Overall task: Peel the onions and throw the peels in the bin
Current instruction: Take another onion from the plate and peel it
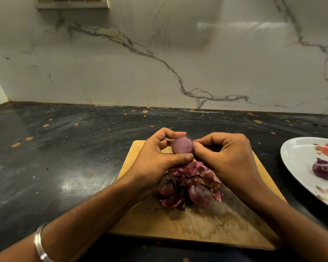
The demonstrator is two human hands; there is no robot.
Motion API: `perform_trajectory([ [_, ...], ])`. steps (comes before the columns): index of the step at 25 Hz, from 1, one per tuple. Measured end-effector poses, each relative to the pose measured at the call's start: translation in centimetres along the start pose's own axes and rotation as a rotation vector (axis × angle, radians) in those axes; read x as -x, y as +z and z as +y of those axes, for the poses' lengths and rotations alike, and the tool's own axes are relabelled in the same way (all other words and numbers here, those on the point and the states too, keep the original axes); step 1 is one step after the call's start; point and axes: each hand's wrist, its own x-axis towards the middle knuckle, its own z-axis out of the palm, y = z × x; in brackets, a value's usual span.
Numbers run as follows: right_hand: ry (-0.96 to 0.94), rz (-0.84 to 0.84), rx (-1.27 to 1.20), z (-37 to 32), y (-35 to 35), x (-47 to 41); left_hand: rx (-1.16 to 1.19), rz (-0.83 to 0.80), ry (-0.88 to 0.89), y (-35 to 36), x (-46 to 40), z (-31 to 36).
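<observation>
The left hand [155, 157] grips a small peeled onion [182, 147] between thumb and curled fingers, raised above the far end of a wooden cutting board [216, 227]. The right hand [229, 157] pinches at the onion's right side with thumb and forefinger, other fingers curled. A heap of purple peels [189, 188] lies on the board beneath both wrists. A white plate [299, 157] sits to the right on the dark countertop [64, 157], carrying another onion [324, 169]. A metal bangle [40, 242] circles the left forearm.

Dim warm light; wall glare; blurred, curved edges.
</observation>
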Motion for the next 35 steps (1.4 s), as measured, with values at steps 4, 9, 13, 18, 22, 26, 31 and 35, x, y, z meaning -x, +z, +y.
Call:
perform_trajectory([
  [4,0.022,-0.051,-0.064,-0.1,-0.2,0.1,0.026,0.000,-0.023,-0.1,0.0,0.2],
  [9,-0.031,0.014,0.057,0.0,0.1,0.2,-0.041,-0.005,-0.005,0.3,0.4,0.2],
  [13,-0.021,0.083,0.064,0.4,0.3,0.2,0.042,-0.029,-0.050,0.5,0.4,0.6],
  [18,0.044,0.108,-0.007,0.8,0.2,0.0,0.201,-0.040,-0.153,0.8,0.2,1.0],
  [22,0.106,0.106,-0.021,1.1,-0.1,-0.1,0.297,-0.059,-0.178,0.3,-0.2,1.5],
  [26,0.106,0.082,0.026,0.8,0.0,0.0,0.364,-0.055,-0.204,0.2,-0.4,1.5],
  [31,0.012,-0.023,0.070,0.2,0.0,0.2,0.387,-0.001,-0.218,-0.1,-0.5,1.5],
  [35,-0.046,-0.040,0.093,0.1,0.3,0.3,0.373,0.017,-0.218,-0.1,-0.6,1.4],
])
